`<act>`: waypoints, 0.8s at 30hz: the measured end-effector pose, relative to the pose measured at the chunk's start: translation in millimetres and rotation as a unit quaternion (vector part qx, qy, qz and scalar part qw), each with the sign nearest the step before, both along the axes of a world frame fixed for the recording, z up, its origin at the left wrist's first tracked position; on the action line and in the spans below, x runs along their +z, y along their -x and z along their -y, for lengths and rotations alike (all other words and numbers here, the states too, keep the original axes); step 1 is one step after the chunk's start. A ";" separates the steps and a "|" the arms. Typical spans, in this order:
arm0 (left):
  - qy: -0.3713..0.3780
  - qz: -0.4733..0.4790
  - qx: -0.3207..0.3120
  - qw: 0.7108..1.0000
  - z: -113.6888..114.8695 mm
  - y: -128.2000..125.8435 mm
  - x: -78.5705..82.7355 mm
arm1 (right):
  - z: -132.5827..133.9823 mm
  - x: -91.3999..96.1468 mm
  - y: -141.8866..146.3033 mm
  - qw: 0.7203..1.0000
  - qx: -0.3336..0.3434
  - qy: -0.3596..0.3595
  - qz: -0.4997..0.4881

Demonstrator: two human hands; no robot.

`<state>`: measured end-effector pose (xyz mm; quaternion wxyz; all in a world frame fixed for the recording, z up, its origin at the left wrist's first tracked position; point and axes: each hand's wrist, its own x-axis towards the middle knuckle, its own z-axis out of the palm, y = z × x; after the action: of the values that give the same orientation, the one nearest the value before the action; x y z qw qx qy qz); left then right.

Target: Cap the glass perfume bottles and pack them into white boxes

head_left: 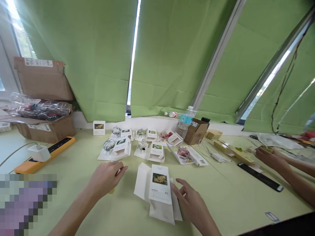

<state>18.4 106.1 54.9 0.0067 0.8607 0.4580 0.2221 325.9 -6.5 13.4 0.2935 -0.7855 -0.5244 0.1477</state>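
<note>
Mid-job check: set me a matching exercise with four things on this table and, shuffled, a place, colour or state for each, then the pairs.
Things:
1. Front flower-print carton
2. Power strip
3. Large plastic bottle
4. Lower cardboard box

Descriptions:
A. Open at the top, with plastic wrapping showing
B. Between the left hand and the right hand
C. Has a blue label
D. Orange casing

Pairs: 1-B; 2-D; 3-C; 4-A
</note>
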 end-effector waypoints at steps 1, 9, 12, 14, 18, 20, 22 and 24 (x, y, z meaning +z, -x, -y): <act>0.005 -0.002 -0.007 1.000 0.9 -1.8 -1.1 | -1.4 -3.3 0.1 1.000 0.012 0.007 -0.016; 0.023 -0.027 -0.035 0.999 4.8 -9.1 -4.8 | -34.0 -6.0 30.1 0.996 0.068 -0.015 -0.053; 0.015 -0.025 -0.019 0.999 4.3 -8.3 -4.3 | -45.5 -0.2 36.1 0.996 0.089 0.003 -0.007; 0.012 -0.015 -0.002 1.000 4.1 -7.5 -3.8 | -51.1 6.6 35.7 0.993 0.112 0.018 0.019; 0.007 0.010 0.017 1.000 4.6 -7.6 -2.2 | -67.1 25.6 27.0 0.992 0.122 0.024 0.030; 0.006 0.013 0.018 1.000 4.9 -8.6 -1.9 | -80.8 35.1 22.9 0.989 0.143 0.029 0.002; 0.005 0.015 0.025 1.000 5.0 -9.7 -2.2 | -97.4 42.8 20.9 0.984 0.172 0.041 -0.023; 0.006 0.015 0.033 0.999 4.7 -10.5 -2.9 | -114.2 47.7 21.0 0.981 0.183 0.049 -0.037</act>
<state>28.8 101.4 52.0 0.0118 0.8416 0.4875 0.2322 304.9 107.7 61.1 0.2423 -0.6835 -0.6403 0.2534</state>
